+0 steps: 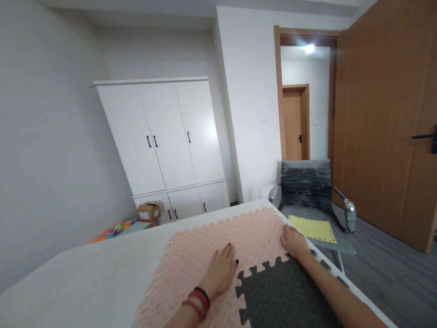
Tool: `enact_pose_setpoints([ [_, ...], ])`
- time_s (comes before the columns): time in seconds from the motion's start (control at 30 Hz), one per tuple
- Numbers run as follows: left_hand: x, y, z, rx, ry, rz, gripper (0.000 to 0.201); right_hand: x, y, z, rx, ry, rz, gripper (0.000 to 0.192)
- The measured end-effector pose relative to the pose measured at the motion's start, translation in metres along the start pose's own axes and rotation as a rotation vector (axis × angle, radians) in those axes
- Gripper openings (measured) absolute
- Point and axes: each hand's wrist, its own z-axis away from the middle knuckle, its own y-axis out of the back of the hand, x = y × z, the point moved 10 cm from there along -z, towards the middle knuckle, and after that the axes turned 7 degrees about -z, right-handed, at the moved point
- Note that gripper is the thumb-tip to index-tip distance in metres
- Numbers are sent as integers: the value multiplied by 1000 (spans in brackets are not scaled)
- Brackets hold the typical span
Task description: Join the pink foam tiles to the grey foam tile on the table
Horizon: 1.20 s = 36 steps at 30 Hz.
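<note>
Lying flat at lower centre of the frame, the pink foam mat (218, 237) runs its long axis from lower left to upper right, both the left hand (220, 269) and right hand (294, 241) pressed open-palmed on it, its near end cut off and the dark mat (283, 296) seemingly interlocked.

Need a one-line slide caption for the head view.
Both hands, left and right, press flat on pink foam mat joined to grey mat.
</note>
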Motion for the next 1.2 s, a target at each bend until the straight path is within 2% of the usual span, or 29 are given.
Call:
enact_pose_setpoints([
  [0.17,2,-11,2,-33,-19,13,64,3,-3,0,-21,-16,-9,31],
  [0.43,-5,7,-11,-24,-103,62,49,1,5,3,-30,-28,-6,31],
  [0.67,-9,-12,-25,-24,-54,51,55,5,1,0,-31,-38,-17,29],
  [0.8,-8,-6,-23,-40,-69,71,53,8,-1,0,-44,-51,-7,31],
  [0.9,5,13,-3,-12,-107,69,51,7,-1,0,-49,-46,-8,32],
  [1.03,30,35,46,14,-190,62,50,7,0,0,-37,-39,-23,33],
  [1.1,35,38,69,5,-217,78,50,8,0,0,-28,-40,-28,33],
  [1.2,29,31,87,-45,-185,109,49,9,-1,0,-24,-37,-30,33],
])
